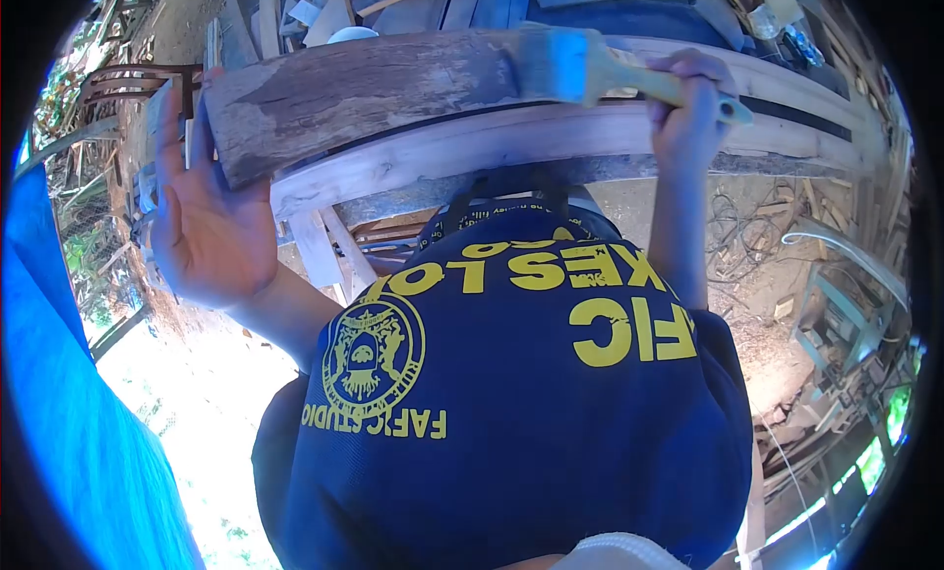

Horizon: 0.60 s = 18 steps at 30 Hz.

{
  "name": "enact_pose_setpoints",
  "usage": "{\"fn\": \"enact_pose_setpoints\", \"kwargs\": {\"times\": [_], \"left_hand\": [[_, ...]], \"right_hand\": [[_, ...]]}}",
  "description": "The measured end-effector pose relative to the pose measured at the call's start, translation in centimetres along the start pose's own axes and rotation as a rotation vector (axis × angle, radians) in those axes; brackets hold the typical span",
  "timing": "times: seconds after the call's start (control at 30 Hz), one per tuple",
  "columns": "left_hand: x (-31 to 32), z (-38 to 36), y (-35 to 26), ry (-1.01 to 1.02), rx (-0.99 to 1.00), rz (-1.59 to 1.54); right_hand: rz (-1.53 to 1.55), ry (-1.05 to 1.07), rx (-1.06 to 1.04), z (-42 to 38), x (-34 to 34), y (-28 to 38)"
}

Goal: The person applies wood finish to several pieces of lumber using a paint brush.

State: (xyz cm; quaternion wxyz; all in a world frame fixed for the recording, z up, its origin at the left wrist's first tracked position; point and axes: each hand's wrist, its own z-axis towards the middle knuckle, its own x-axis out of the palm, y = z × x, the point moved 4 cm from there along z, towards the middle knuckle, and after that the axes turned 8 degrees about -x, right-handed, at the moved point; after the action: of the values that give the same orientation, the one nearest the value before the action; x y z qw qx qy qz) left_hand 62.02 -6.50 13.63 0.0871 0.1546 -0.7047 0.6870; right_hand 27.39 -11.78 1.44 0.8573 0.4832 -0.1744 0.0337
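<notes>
My right hand [693,103] is closed around the pale handle of a wide paintbrush [568,66]. The brush has a blue band, and its bristles lie against the right part of a weathered wooden board [364,93]. That board's surface is patchy, brown and greyish, with a darker area beside the bristles. At the board's left end is my left hand [218,231], palm up, fingers stretched out and apart. The board's lower left corner sits between its thumb and fingers; how firmly they press cannot be seen.
Long pale planks [442,157] run beneath the board as a bench. Beyond it lie several wood offcuts [472,4]. A metal frame [841,314] and scrap wood stand at right. Blue sheeting [79,403] hangs at left.
</notes>
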Motion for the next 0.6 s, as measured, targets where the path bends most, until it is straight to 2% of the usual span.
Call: {"fn": "enact_pose_setpoints", "kwargs": {"times": [0.07, 0.1, 0.13, 0.17, 0.2, 0.27, 0.3, 0.33, 0.37, 0.4, 0.47, 0.5, 0.57, 0.6], "left_hand": [[-1.0, -0.3, 0.2, 0.012, -0.001, -0.028], [-1.6, -0.4, 0.6, 0.143, 0.009, -0.109], [-1.9, -0.6, 1.0, 0.276, 0.02, -0.19], [-2.0, -0.6, 1.7, 0.271, 0.024, -0.19], [-1.8, -0.6, 2.4, 0.235, 0.069, -0.208], [-0.7, -0.4, 3.5, 0.197, 0.108, -0.223], [-0.3, -0.4, 3.9, 0.082, 0.155, -0.128], [-0.4, -0.4, 4.0, -0.033, 0.201, -0.032], [-0.8, -0.2, 4.1, -0.039, 0.198, -0.028], [-1.0, -0.1, 4.2, -0.005, 0.209, -0.075], [-1.2, 0.0, 4.4, 0.022, 0.219, -0.128], [-1.0, 0.0, 4.5, 0.033, 0.241, -0.17], [-0.9, 0.0, 5.1, 0.032, 0.27, -0.215], [-0.9, 0.0, 5.4, 0.06, 0.301, -0.289]], "right_hand": [[-0.218, -0.207, 0.208, -0.2, -5.6, -3.4], [-0.213, -0.2, 0.212, -0.4, -8.3, -5.2], [-0.383, -0.207, 0.247, -0.8, -11.3, -7.1], [-0.554, -0.213, 0.279, -1.0, -12.8, -8.0], [-0.551, -0.2, 0.273, -0.6, -11.8, -7.8], [-0.629, -0.042, 0.091, -1.3, -8.2, -6.9], [-0.615, -0.014, 0.075, -1.1, -4.8, -4.9], [-0.427, -0.038, 0.123, -0.9, -2.0, -3.2], [-0.239, -0.063, 0.171, -0.6, 0.4, -1.7], [-0.237, -0.062, 0.176, -0.2, 2.3, -0.4], [0.065, -0.022, 0.171, 0.2, 5.6, 1.1], [0.063, -0.016, 0.176, -0.1, 6.5, 0.9], [0.407, -0.009, 0.249, -0.6, 8.1, 0.2], [0.409, 0.001, 0.255, -0.6, 8.0, 0.0]]}}
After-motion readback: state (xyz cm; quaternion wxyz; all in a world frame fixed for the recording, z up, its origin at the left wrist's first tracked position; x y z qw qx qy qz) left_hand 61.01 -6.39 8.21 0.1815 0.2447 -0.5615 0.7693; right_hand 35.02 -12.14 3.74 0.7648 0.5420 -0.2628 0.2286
